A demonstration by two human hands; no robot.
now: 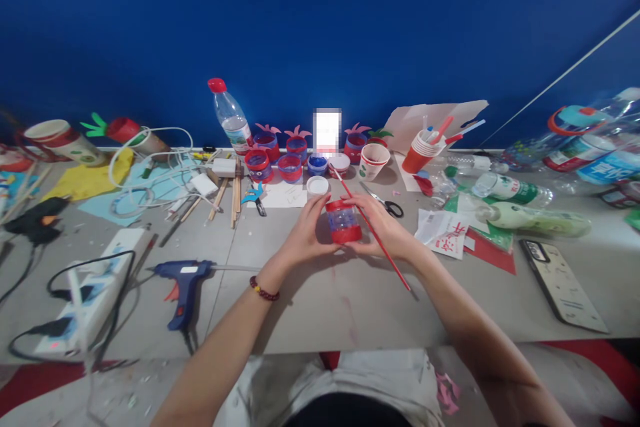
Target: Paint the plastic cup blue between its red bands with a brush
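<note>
Between my two hands is a clear plastic cup (343, 219) with red painted bands at its top and bottom. My left hand (307, 232) is curled against its left side, a beaded bracelet on the wrist. Gripping it from the right, my right hand (377, 227) also has a red paintbrush (383, 247) lying across its fingers, bristle end toward the paint pots. Just beyond the cup are a white lid (317, 187), a pot of blue paint (317, 165) and a pot of red paint (339, 165).
Painted cups (291, 167) with paper tops line the back. A blue glue gun (184, 283) and a power strip (95, 287) lie left. Scissors (390, 205), plastic bottles (515, 189) and a phone (565, 287) are right; a paper cup (375, 161) stands behind.
</note>
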